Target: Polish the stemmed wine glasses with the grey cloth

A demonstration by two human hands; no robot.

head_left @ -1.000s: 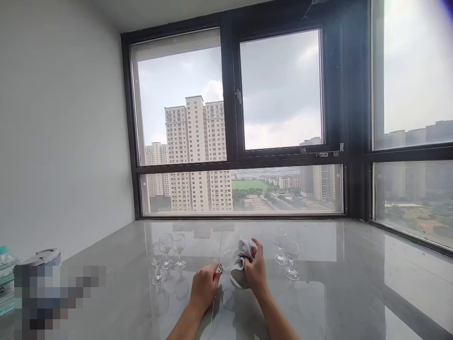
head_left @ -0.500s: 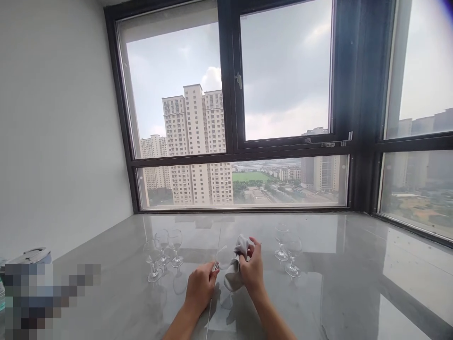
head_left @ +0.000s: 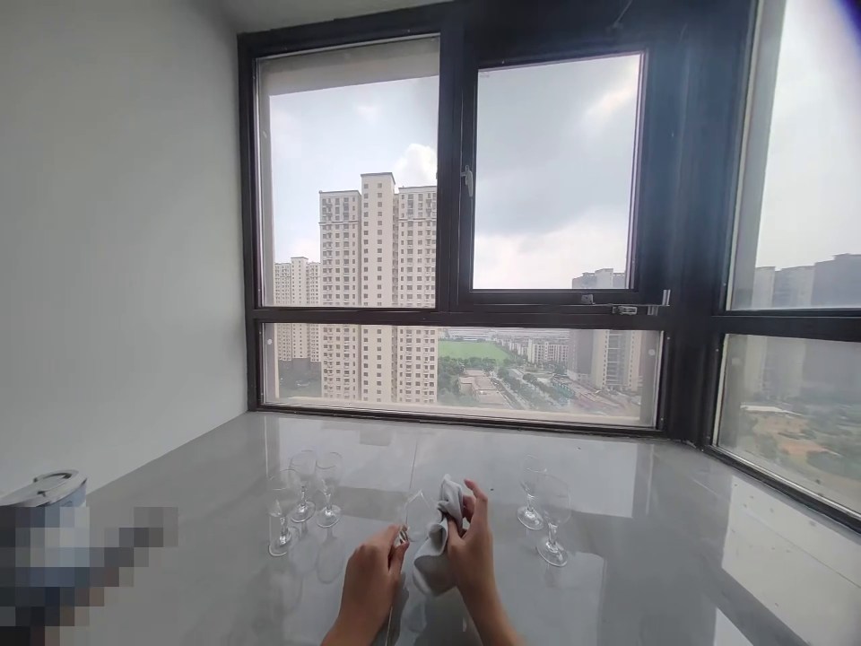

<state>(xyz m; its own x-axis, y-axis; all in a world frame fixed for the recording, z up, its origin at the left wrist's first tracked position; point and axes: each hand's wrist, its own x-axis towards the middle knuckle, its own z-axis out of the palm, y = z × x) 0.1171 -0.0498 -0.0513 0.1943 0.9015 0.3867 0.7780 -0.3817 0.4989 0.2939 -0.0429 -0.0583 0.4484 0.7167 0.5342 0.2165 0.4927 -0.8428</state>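
Observation:
My left hand [head_left: 369, 574] is closed around the stem end of a clear stemmed glass [head_left: 418, 513], which is tilted with its bowl towards the right. In my right hand [head_left: 473, 549] a bunched grey-white cloth [head_left: 434, 558] is pinched, its lower part hanging loose. The index finger of that hand points up, apart from the cloth. Cloth and glass bowl are side by side; whether they touch I cannot tell. Both hands are just above the glossy grey surface [head_left: 221, 574].
Three clear stemmed glasses [head_left: 329, 489] stand upright to the left. Two more glasses [head_left: 554, 516] stand on the right. A lidded container [head_left: 50, 489] is at the far left, partly blurred out. Dark-framed windows [head_left: 454, 316] rise behind the surface, beside a pale wall [head_left: 121, 224].
My view has tilted upward, so the hands and glasses appear lower. Both hands keep their grips on the glass and the cloth. The right index finger looks straighter.

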